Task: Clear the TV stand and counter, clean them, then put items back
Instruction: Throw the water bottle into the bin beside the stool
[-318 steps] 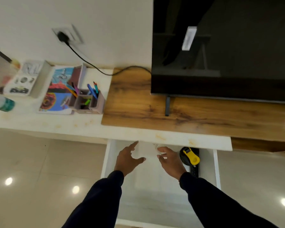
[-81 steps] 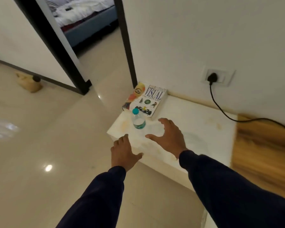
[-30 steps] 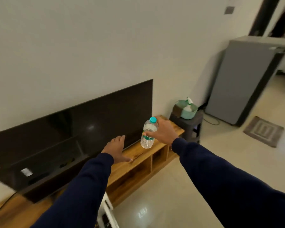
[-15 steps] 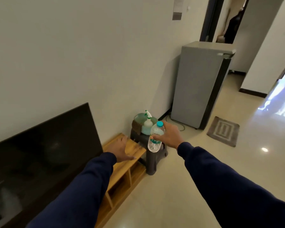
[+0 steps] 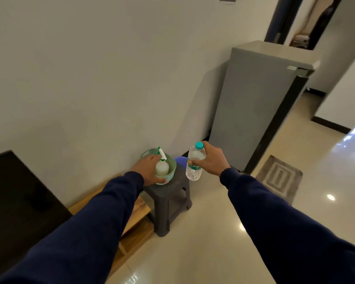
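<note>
A grey fridge (image 5: 260,111) stands against the wall on the right, with a patterned grey mat (image 5: 279,177) on the tiled floor at its foot; at lower left the dark TV (image 5: 19,201) sits over the wooden TV stand (image 5: 135,222), and a dark plastic stool (image 5: 170,201) stands just beside the stand's end. On the stool rests a pale green bowl (image 5: 168,175) holding a white spray bottle (image 5: 162,167) with a green nozzle, and something blue (image 5: 181,159) shows behind it, too hidden to name. The water bottle (image 5: 194,162) is in the air to the right of the bowl, above the stool's far edge and touching nothing but the hand. It is clear thin plastic with a teal cap and looks nearly empty, so it should be light, easily dented under a hard squeeze, and a little slippery; the upper body near the shoulder is the sensible place to hold it. The right hand (image 5: 211,160) grips it there, fingers wrapped round, bottle roughly upright, arm extended forward. The left hand (image 5: 150,169) reaches out alongside, well apart from the right, its fingers curled over the bowl's near rim with the thumb below.
</note>
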